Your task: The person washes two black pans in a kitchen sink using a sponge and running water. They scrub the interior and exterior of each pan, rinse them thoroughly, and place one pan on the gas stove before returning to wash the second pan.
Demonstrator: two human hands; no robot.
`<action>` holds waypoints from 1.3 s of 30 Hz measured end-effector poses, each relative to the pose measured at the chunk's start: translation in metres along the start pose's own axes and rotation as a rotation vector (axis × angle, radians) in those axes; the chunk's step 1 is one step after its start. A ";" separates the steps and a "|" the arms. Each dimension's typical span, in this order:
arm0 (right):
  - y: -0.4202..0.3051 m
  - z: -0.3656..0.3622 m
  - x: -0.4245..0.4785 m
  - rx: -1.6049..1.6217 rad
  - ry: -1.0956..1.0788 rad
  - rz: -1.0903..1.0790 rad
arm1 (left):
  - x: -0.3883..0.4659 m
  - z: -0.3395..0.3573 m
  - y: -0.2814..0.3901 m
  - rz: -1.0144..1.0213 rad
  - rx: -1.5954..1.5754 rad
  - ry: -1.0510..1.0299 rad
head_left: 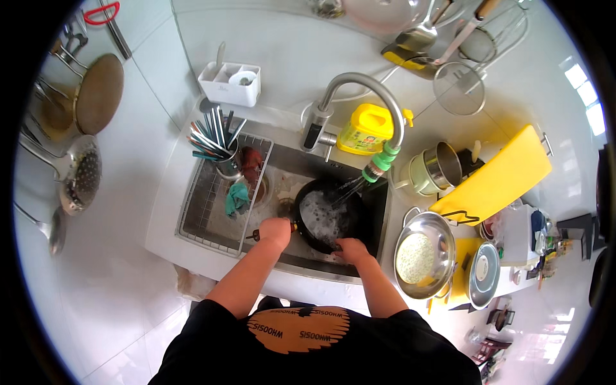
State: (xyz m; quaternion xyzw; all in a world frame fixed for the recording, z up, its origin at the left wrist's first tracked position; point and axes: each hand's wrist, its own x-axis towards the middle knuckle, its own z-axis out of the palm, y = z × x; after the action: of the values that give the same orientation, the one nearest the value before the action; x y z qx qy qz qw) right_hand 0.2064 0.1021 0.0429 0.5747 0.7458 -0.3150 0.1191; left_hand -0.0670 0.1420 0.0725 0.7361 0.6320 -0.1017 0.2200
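A black frying pan (358, 216) with foamy water in it stands in the stainless steel sink (298, 161). Water runs into it from the green-tipped nozzle of the faucet (380, 163). My left hand (275, 232) is closed around the pan's handle (256, 235), at the pan's left. At the pan's near right edge is my right hand (351, 250), its fingertips bent at the rim; what they hold, if anything, is hidden. Left of the pan, a teal cloth (237, 198) and a dark red cloth (251, 163) lie at a wire rack (211, 240).
Chopsticks fill a metal holder (228, 166) on the rack. A yellow detergent jug (368, 127) stands behind the sink. To the right are a steel bowl (445, 255) with pale food, a yellow cutting board (500, 175) and pots (442, 163). Ladles (81, 175) hang at the left.
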 end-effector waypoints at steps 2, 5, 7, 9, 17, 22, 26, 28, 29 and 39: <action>0.003 -0.019 -0.008 0.031 -0.008 -0.055 | -0.009 -0.022 0.001 0.053 0.034 0.011; -0.001 -0.039 -0.027 0.213 0.064 -0.135 | -0.033 -0.061 -0.001 0.089 0.071 -0.057; -0.017 -0.063 -0.037 0.298 0.090 -0.128 | -0.049 -0.081 -0.008 0.091 0.074 -0.129; -0.044 -0.089 -0.041 0.311 0.052 -0.051 | -0.066 -0.092 -0.019 0.091 0.060 -0.215; -0.099 -0.145 -0.009 -0.189 0.159 -0.201 | -0.115 -0.074 -0.049 0.039 -0.281 -0.258; -0.143 -0.167 0.004 -0.409 0.020 -0.269 | -0.128 -0.055 -0.072 -0.017 -0.682 -0.425; -0.169 -0.184 0.009 -0.491 -0.072 -0.274 | -0.124 -0.033 -0.086 0.063 -0.862 -0.473; -0.174 -0.189 0.009 -0.522 -0.091 -0.275 | -0.123 -0.028 -0.085 0.109 -0.965 -0.531; -0.175 -0.191 0.009 -0.535 -0.101 -0.270 | -0.121 -0.023 -0.083 0.111 -0.993 -0.542; -0.159 -0.195 0.001 -0.502 -0.142 -0.264 | -0.110 -0.007 -0.063 0.115 -1.124 -0.701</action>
State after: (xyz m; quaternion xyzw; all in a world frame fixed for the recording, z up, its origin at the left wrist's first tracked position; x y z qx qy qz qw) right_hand 0.0942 0.1991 0.2461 0.4018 0.8585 -0.1729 0.2677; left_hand -0.1496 0.0539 0.1135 0.4655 0.4394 0.0217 0.7680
